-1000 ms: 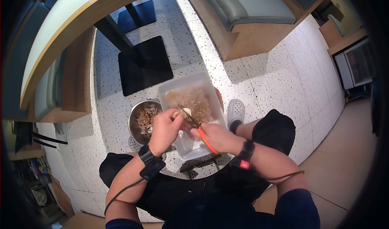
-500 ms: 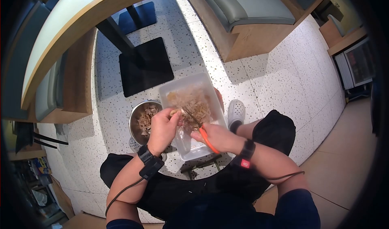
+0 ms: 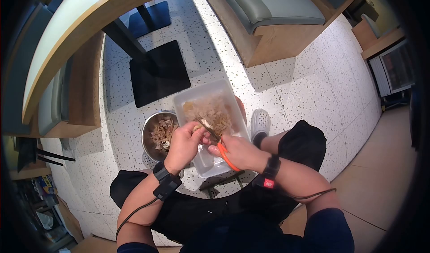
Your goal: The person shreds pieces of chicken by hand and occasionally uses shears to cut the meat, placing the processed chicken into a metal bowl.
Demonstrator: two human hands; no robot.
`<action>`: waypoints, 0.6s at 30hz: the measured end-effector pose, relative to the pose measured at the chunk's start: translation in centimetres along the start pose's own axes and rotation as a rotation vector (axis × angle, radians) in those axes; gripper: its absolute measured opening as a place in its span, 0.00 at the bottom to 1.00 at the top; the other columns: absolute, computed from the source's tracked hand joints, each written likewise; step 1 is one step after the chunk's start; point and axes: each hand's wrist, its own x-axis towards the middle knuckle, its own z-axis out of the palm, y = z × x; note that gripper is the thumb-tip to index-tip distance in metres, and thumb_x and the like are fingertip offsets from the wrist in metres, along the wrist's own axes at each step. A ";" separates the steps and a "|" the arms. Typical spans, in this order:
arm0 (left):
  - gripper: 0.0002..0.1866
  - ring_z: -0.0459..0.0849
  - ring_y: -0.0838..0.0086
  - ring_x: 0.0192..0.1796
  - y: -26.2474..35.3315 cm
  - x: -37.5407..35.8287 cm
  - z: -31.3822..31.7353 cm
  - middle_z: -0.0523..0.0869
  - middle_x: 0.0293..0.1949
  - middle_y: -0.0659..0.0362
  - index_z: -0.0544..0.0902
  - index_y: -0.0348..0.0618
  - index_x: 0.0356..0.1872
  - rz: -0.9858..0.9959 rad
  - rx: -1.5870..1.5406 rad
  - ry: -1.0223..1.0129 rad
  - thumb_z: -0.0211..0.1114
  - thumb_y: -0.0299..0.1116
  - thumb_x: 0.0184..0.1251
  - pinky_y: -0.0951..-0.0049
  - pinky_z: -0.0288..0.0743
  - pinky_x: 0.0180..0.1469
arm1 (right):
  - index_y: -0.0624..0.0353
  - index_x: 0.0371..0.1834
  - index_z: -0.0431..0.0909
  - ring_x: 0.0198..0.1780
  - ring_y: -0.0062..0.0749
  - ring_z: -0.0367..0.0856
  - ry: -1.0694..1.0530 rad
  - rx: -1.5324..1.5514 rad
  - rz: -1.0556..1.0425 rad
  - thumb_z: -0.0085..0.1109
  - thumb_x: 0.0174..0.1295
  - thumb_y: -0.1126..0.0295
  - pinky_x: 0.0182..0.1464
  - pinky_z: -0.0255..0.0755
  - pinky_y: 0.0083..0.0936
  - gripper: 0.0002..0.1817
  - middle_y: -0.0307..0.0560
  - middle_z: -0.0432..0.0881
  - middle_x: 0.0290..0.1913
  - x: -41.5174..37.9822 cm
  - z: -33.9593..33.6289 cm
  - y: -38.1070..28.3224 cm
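As orange-handled scissors [image 3: 229, 161] slanted over a plastic tub [image 3: 233, 87], the R hand [image 3: 244, 153] had its grip closed round the handles, & the L hand [image 3: 182, 144] pinched a small pale piece [image 3: 196, 128] close by the blades [image 3: 211, 131]; blade gap: can't tell. Shredded food [image 3: 218, 114] lay in the tub, w/ a metal bowl [image 3: 144, 138] just beside. Neat snipping called for a firm pinch, L fingertips clear of the blades, & short cuts low over the tub.

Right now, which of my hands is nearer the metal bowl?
Left. Your left hand is close by the metal bowl, overlapping its right edge in this view. Your right hand, holding the orange-handled scissors, is farther right, at the plastic tub's right side.
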 end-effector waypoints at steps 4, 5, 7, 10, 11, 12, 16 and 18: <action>0.08 0.84 0.80 0.33 0.2 0.3 -0.5 0.87 0.36 0.58 0.83 0.30 0.47 -0.019 0.017 -0.016 0.58 0.26 0.80 0.75 0.84 0.43 | 0.72 0.38 0.80 0.42 0.61 0.87 0.022 -0.019 -0.066 0.47 0.76 0.39 0.47 0.78 0.49 0.37 0.68 0.85 0.34 0.1 -0.1 0.3; 0.08 0.83 0.79 0.33 0.3 0.4 -0.6 0.87 0.36 0.58 0.82 0.30 0.47 -0.032 -0.006 -0.019 0.58 0.26 0.80 0.75 0.84 0.43 | 0.72 0.38 0.80 0.42 0.61 0.87 0.023 -0.020 -0.066 0.47 0.76 0.39 0.47 0.78 0.49 0.37 0.68 0.85 0.34 0.1 0.0 0.5; 0.08 0.83 0.79 0.32 0.7 0.6 -0.8 0.87 0.35 0.58 0.82 0.30 0.46 -0.068 -0.045 -0.009 0.58 0.26 0.80 0.75 0.84 0.43 | 0.67 0.34 0.81 0.29 0.46 0.85 0.021 0.124 -0.102 0.48 0.79 0.44 0.36 0.77 0.39 0.33 0.55 0.81 0.23 0.3 0.2 0.8; 0.09 0.83 0.78 0.31 0.8 0.5 -0.9 0.86 0.34 0.58 0.82 0.29 0.46 -0.102 -0.115 0.004 0.58 0.27 0.80 0.74 0.84 0.41 | 0.67 0.36 0.83 0.20 0.29 0.78 -0.060 0.344 0.031 0.48 0.79 0.42 0.25 0.73 0.29 0.34 0.45 0.76 0.19 0.1 0.0 0.3; 0.10 0.82 0.78 0.31 0.7 0.6 -0.9 0.85 0.34 0.57 0.82 0.27 0.46 -0.102 -0.147 0.008 0.58 0.27 0.81 0.74 0.84 0.39 | 0.67 0.36 0.83 0.20 0.29 0.78 -0.059 0.343 0.030 0.48 0.79 0.42 0.25 0.73 0.29 0.34 0.45 0.76 0.19 0.1 0.1 0.4; 0.10 0.82 0.78 0.31 0.5 0.6 -1.0 0.85 0.34 0.57 0.82 0.27 0.46 -0.101 -0.147 0.008 0.58 0.27 0.81 0.74 0.84 0.39 | 0.67 0.36 0.83 0.18 0.26 0.76 -0.052 0.363 0.002 0.47 0.79 0.42 0.23 0.71 0.26 0.34 0.42 0.75 0.18 0.2 0.3 0.6; 0.08 0.83 0.78 0.32 0.2 0.4 -1.4 0.86 0.34 0.57 0.82 0.31 0.45 -0.116 -0.152 -0.036 0.57 0.27 0.81 0.74 0.85 0.42 | 0.65 0.37 0.83 0.16 0.25 0.75 -0.029 0.465 -0.008 0.46 0.80 0.41 0.21 0.71 0.24 0.34 0.38 0.72 0.17 -0.2 -0.2 0.1; 0.08 0.83 0.78 0.31 0.4 0.1 -1.3 0.86 0.34 0.58 0.82 0.31 0.45 -0.127 -0.102 -0.040 0.56 0.26 0.81 0.73 0.85 0.42 | 0.67 0.35 0.82 0.23 0.29 0.79 -0.043 0.462 0.084 0.44 0.79 0.39 0.28 0.73 0.29 0.36 0.45 0.76 0.21 0.1 -1.7 -0.6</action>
